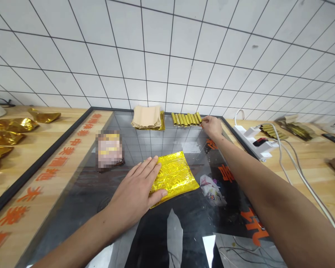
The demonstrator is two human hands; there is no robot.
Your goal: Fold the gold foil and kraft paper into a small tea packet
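My left hand (136, 186) lies flat, fingers stretched out, over the left part of a shiny gold foil sheet (177, 173) with an embossed pattern. The sheet rests on the dark glass tabletop (145, 149). Farther back, my right hand (213, 127) reaches to the right end of a row of small gold paper rolls (185, 119). Its fingers are closed in a pinch at the end roll (198, 117); the fingertips are partly hidden. Left of the rolls sits a stack of tan paper sheets (146, 116) with gold foil showing at its edge.
A blurred-out packet (108, 150) lies on the glass at left. Crumpled white plastic (212, 190) is right of the sheet. A power strip with cables (252, 141) borders the glass. Folded gold foil pieces (12, 124) sit far left, more gold rolls (270, 131) at right.
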